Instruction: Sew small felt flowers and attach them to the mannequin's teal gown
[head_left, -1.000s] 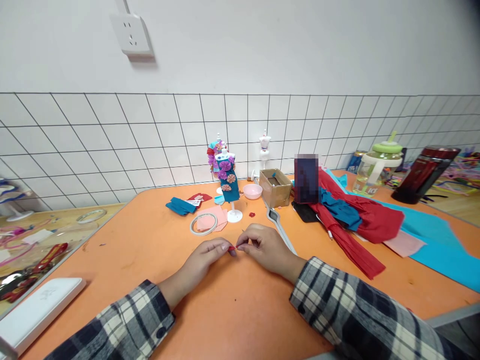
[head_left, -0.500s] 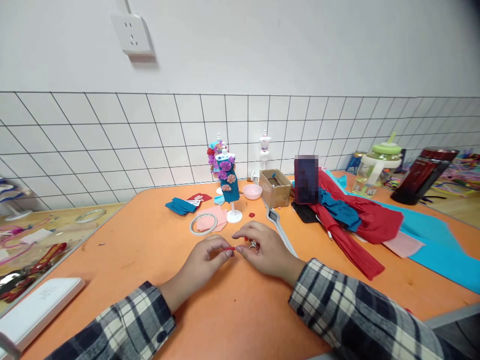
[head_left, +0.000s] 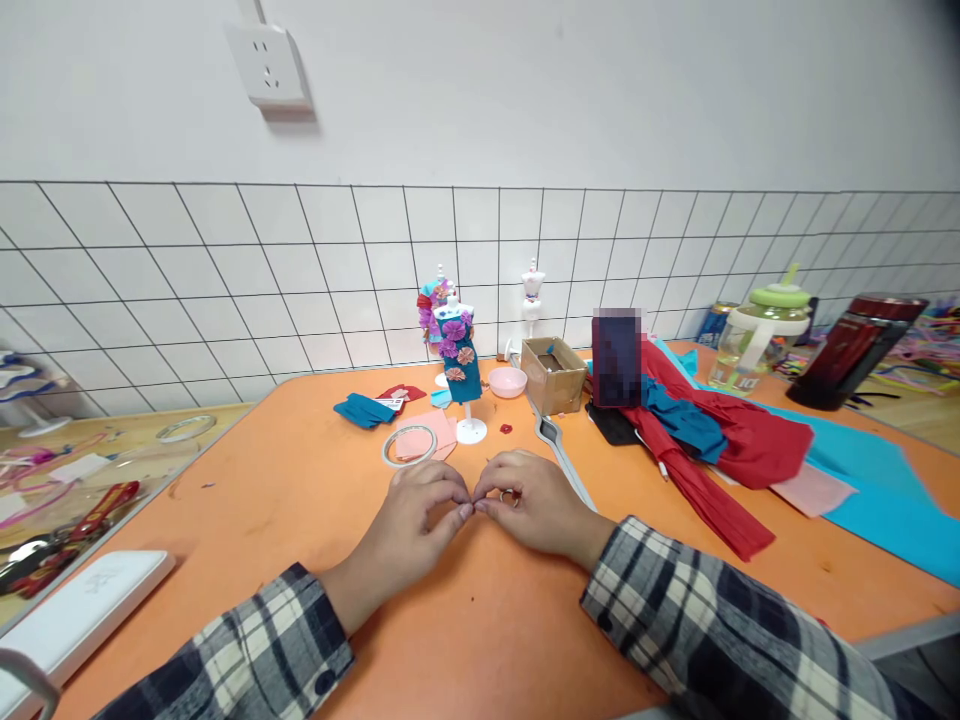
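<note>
My left hand [head_left: 420, 515] and my right hand [head_left: 529, 500] meet fingertip to fingertip over the orange table [head_left: 262, 510]. Each pinches with thumb and forefinger; whatever lies between the tips is too small and hidden to name. Beyond them stands a small dress form [head_left: 463, 360] in a teal dress with purple and pink flowers. To its left, a roll of tape [head_left: 409, 446] lies over pink paper pieces [head_left: 444, 430]. A tiny red piece [head_left: 506, 429] rests on the table past my right hand.
Behind are a pink bowl [head_left: 508, 382], a cardboard box [head_left: 553, 375] and a bare dress form [head_left: 532, 290]. A phone [head_left: 617, 360], red crepe paper [head_left: 757, 440], a jug [head_left: 761, 340] and a dark red flask [head_left: 855, 350] stand or lie right. A white power bank [head_left: 90, 610] is left.
The red piece seen between my fingertips is now hidden. My right fingers have closed down into a pinch, and the fingertips of both hands have come together.
</note>
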